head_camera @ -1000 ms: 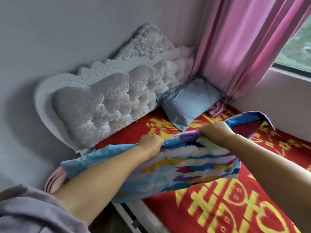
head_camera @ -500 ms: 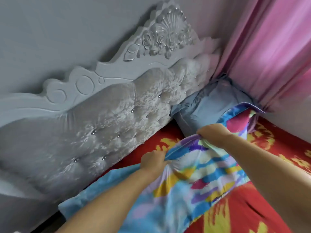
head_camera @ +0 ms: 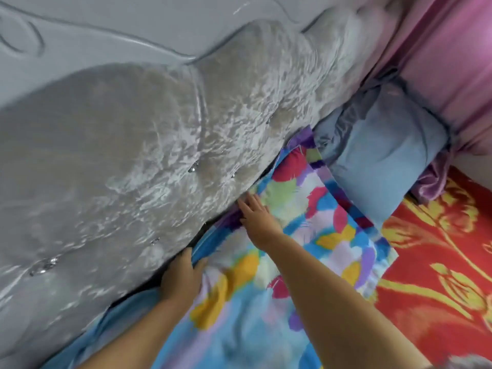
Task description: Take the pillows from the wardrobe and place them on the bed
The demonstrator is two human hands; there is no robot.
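Observation:
A flat pillow in a multicoloured cover (head_camera: 306, 227) lies on the bed (head_camera: 439, 302), its far edge against the headboard. My left hand (head_camera: 181, 278) grips that far edge where it meets the headboard. My right hand (head_camera: 255, 211) lies flat on top of the pillow with its fingers apart, near the headboard. A plain blue pillow (head_camera: 383, 155) leans in the far right corner, touching the multicoloured one.
The tufted grey-white headboard (head_camera: 159, 155) fills the left and top of the view. Pink curtains (head_camera: 452, 49) hang at the far right, down to the blue pillow. A red sheet with yellow patterns covers the bed on the right.
The multicoloured pillow has come down from the air onto the bed against the headboard. My right hand has let go of it and now rests flat on it. The view has moved closer.

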